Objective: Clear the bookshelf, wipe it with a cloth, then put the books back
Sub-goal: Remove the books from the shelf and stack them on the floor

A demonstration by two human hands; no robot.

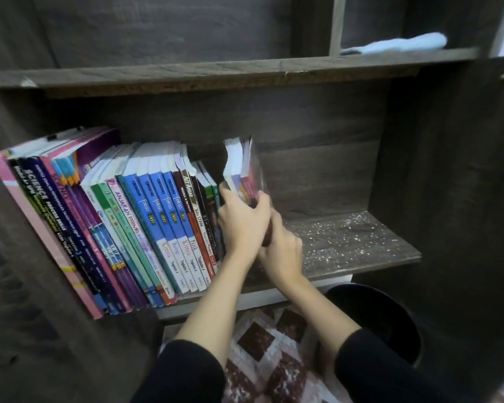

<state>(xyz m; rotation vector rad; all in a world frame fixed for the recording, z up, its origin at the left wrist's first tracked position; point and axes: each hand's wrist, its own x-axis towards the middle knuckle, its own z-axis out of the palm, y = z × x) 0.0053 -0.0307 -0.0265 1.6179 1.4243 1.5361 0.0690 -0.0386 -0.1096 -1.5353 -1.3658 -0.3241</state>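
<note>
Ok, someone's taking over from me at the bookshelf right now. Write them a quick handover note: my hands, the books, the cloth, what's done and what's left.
Hands: left hand and right hand both grip a small bunch of books at the right end of the row, pulled apart from the rest.
Books: the row of books fills the left side of the shelf, whose right part is bare and speckled with dust.
Cloth: the blue cloth lies unused on the level above, to the right.
Done: the right part looks cleared.
Left: take out this bunch and the row, wipe, put everything back.
</note>
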